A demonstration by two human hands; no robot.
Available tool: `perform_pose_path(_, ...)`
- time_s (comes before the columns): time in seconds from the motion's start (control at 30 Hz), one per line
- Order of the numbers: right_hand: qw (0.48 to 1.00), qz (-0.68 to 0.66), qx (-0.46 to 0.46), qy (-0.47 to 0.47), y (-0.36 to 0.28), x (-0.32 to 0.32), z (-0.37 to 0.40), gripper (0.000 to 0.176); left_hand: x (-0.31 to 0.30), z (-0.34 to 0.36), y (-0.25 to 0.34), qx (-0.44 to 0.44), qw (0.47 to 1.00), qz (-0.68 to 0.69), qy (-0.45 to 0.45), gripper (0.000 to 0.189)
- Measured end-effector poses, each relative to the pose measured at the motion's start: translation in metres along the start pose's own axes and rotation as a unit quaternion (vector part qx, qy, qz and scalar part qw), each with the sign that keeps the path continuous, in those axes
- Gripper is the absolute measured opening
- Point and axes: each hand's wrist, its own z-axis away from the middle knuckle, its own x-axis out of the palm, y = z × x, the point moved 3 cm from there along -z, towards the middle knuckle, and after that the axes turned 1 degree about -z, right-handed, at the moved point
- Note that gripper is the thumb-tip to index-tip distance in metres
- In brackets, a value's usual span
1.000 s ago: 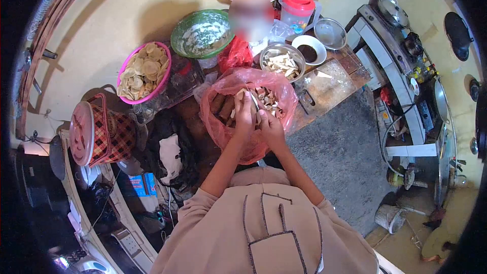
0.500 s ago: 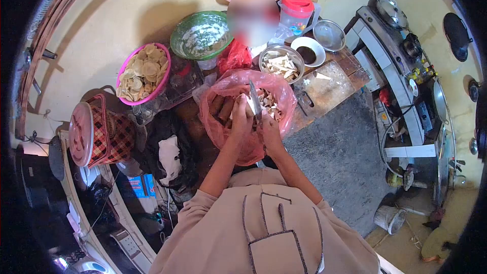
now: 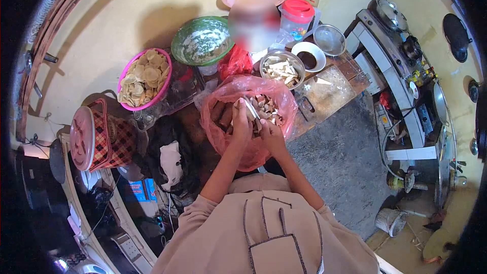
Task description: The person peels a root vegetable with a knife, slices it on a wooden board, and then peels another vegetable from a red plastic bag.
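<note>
Above an open pink plastic bag (image 3: 215,139), my left hand (image 3: 241,126) is closed round a pale peeled piece of root, likely cassava, mostly hidden by the fingers. My right hand (image 3: 272,136) grips a knife (image 3: 251,108), its handle covered by the fingers. The blade points up and left, against or very close to the piece. Brown unpeeled roots (image 3: 226,115) lie in the bag left of my hands, and peel scraps (image 3: 269,107) to the right. Just beyond the bag, a metal bowl (image 3: 262,69) holds white cut pieces (image 3: 282,70).
A pink basket (image 3: 122,81) of round pale slices (image 3: 151,73) and a green basin (image 3: 177,53) stand at the back left. Right of the bag are a cutting board (image 3: 332,89), a white bowl (image 3: 318,53) with dark liquid and a strainer (image 3: 329,39). A stove (image 3: 373,28) stands far right.
The knife blade has tipped down to the left, lower and closer over the piece in my left hand. My right hand has turned with it. The whole view has shifted slightly.
</note>
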Motion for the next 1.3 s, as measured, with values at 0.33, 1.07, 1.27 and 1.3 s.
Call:
perform_pose_path(0.33, 0.954, -0.209, 0.213, -0.034, 0.000, -0.006, 0.002, 0.035, -0.017, -0.014, -0.018, -0.066, 0.996, 0.054, -0.025, 0.032)
perform_pose_path(1.07, 0.986, -0.145, 0.082, -0.028, -0.011, -0.005, -0.005, 0.033, -0.022, -0.023, -0.036, -0.013, 0.992, -0.122, -0.037, 0.036)
perform_pose_path(1.27, 0.986, -0.134, 0.090, -0.030, -0.011, 0.000, -0.004, 0.037, -0.004, -0.009, -0.021, 0.005, 0.994, -0.107, 0.018, 0.033)
perform_pose_path(1.3, 0.989, -0.123, 0.076, -0.029, -0.009, 0.000, -0.005, 0.037, -0.001, -0.006, -0.016, 0.012, 0.994, -0.109, 0.018, 0.033)
